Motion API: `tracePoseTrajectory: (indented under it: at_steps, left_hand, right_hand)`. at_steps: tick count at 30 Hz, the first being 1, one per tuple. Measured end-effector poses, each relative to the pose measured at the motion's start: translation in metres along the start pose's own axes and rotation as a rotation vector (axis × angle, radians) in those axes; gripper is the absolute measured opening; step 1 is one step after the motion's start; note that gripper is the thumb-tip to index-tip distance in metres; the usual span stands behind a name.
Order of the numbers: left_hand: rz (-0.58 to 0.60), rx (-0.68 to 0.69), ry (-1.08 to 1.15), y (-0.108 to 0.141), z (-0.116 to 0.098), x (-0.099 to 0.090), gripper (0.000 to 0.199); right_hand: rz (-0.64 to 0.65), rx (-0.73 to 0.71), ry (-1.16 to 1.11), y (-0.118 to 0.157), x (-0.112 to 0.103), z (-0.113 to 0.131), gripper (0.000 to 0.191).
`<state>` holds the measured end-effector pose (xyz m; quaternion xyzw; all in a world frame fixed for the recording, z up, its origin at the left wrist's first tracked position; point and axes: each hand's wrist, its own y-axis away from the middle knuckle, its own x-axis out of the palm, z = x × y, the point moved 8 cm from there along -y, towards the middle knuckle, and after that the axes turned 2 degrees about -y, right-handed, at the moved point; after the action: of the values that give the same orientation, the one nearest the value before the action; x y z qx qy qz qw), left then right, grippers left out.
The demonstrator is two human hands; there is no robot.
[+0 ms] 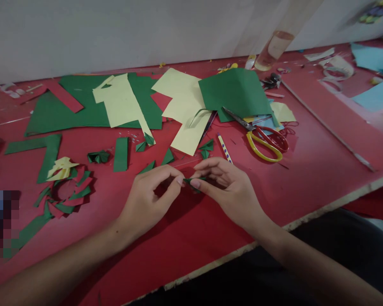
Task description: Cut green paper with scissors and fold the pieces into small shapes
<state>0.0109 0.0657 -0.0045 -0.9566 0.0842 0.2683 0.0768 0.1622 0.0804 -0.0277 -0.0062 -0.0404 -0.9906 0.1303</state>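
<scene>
Between my two hands, just above the red table (185, 255), is a small folded piece of green paper (196, 182), mostly covered by fingers. My left hand (155, 191) pinches its left end between thumb and forefinger. From the other side, my right hand (230, 185) grips it with thumb and bent fingers. Just beyond the hands lie small folded green paper pieces (168, 156), several in all, and a pencil with purple dots (224, 148). To the left sits a wreath of folded red and green paper (79, 195), with a yellow paper bow (63, 168) at its top.
Scissors with red and yellow handles (264, 146) lie right of centre, partly against a green sheet (234, 91). Cut yellow sheets (121, 102) and a large green sheet (51, 110) spread along the back. A clear bottle (271, 51) stands near the wall. A thin stick (328, 125) lies at right.
</scene>
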Motion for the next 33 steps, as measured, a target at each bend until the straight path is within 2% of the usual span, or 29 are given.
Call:
tracePoseTrajectory:
  at_steps: [5, 9, 18, 21, 26, 30, 33]
  left_hand:
    - [0.054, 0.065, -0.011, 0.0, -0.003, 0.005, 0.018]
    - [0.028, 0.095, -0.043, 0.0, -0.006, 0.003, 0.02]
    - [-0.044, 0.058, -0.094, 0.001, -0.002, -0.002, 0.022]
    - [-0.049, 0.049, -0.091, 0.001, -0.002, -0.003, 0.022]
    - [-0.05, 0.04, -0.099, 0.002, -0.001, -0.002, 0.022]
    - [-0.041, 0.047, -0.108, 0.002, -0.001, -0.001, 0.023]
    - [-0.057, -0.014, -0.08, 0.0, 0.003, -0.006, 0.025]
  right_hand:
    - [0.032, 0.013, -0.003, 0.0, 0.002, 0.0, 0.019]
    - [0.036, 0.029, -0.038, -0.001, 0.0, 0.0, 0.019]
    - [0.073, 0.055, -0.024, -0.002, 0.003, 0.002, 0.021]
    - [0.058, 0.071, -0.091, -0.002, 0.003, 0.001, 0.02]
    - [0.063, 0.057, -0.005, -0.001, 0.003, -0.001, 0.023]
    - [0.065, 0.072, -0.048, -0.001, 0.001, -0.003, 0.017]
    - [0.067, 0.064, -0.066, -0.004, -0.002, -0.002, 0.018]
